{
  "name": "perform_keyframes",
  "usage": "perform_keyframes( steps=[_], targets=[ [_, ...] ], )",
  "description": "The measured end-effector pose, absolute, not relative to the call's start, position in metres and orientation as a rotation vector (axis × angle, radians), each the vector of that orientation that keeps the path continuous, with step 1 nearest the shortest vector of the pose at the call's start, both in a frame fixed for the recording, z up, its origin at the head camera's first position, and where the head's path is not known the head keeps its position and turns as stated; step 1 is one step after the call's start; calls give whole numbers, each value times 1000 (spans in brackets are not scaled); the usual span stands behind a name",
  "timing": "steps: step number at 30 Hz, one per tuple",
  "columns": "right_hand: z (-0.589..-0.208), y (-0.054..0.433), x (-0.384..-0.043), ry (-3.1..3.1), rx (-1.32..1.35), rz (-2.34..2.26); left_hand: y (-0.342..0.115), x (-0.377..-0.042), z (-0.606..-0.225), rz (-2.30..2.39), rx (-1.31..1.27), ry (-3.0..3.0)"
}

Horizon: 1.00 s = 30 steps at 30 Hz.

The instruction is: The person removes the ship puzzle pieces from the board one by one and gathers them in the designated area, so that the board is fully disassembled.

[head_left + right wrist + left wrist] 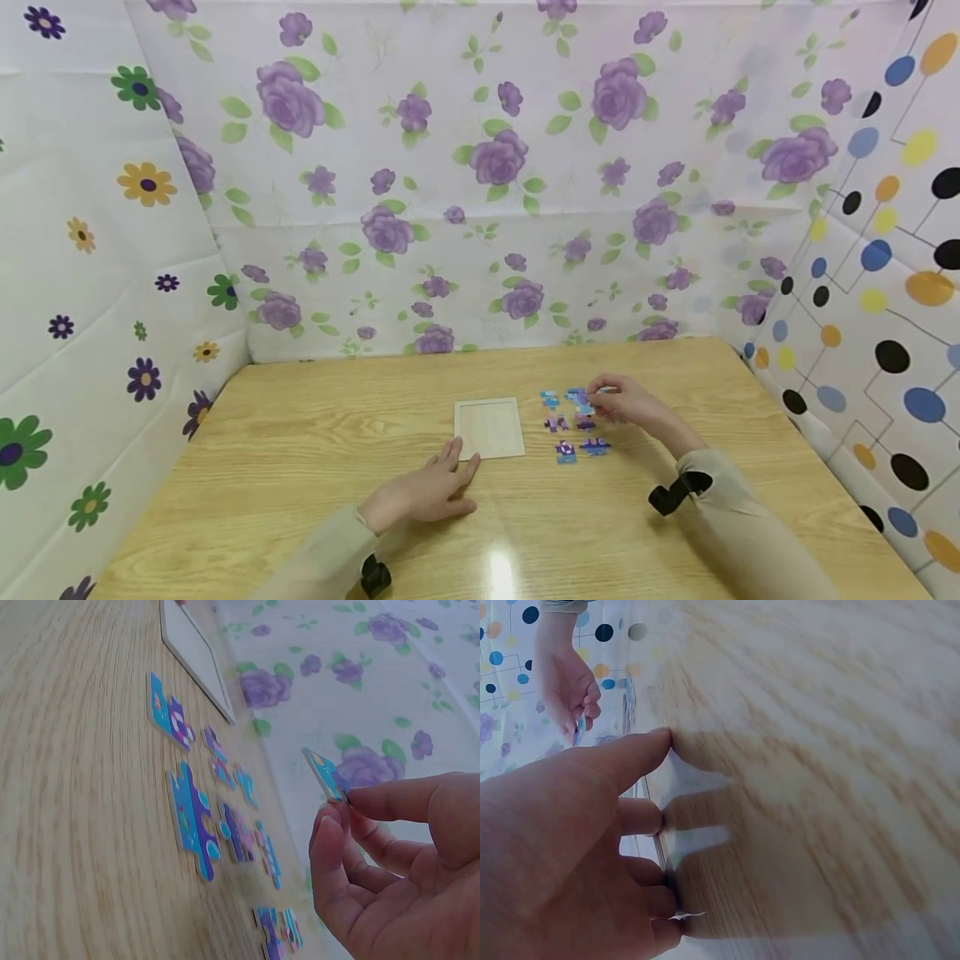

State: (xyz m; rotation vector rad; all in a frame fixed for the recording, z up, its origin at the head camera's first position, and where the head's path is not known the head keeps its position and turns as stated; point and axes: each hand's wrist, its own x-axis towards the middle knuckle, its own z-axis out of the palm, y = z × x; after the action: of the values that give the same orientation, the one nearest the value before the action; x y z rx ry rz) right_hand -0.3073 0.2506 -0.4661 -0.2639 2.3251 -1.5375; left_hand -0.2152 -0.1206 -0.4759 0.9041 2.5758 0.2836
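My right hand [628,402] pinches a blue puzzle piece [324,772] between thumb and index finger, held above the table and tilted. Below it lie several loose blue and purple puzzle pieces, among them a long-edged piece [190,817] and a corner piece [166,711]. To their left is a square wooden puzzle tray [490,429] with a raised rim and a bare bottom. My left hand [431,490] rests with spread fingers at the tray's lower left corner. In the left wrist view its fingertips [660,741] touch down along the tray's near side.
All of this lies on a wood-grain table [315,450]. A floral cloth [495,208] hangs behind it, a daisy-patterned cloth [112,292] on the left and a dotted cloth [847,275] on the right. Each wrist wears a black band [678,492].
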Motion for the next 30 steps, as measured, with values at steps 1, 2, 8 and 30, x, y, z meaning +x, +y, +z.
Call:
perform_keyframes(
  steps=[1,2,8,30],
  targets=[
    [-466,253,-307,2312,-257,-1549,-121,-215,-476,289,902,2573],
    [-467,255,-307,2300,-256,-1558,-122,-215,-476,292,901,2572],
    [-473,270,-305,2285,-242,-1533,-124,-212,-478,302,913,2571],
    [-478,296,-288,2382,-341,-1258,-122,-212,-478,283,898,2591]
  ],
)
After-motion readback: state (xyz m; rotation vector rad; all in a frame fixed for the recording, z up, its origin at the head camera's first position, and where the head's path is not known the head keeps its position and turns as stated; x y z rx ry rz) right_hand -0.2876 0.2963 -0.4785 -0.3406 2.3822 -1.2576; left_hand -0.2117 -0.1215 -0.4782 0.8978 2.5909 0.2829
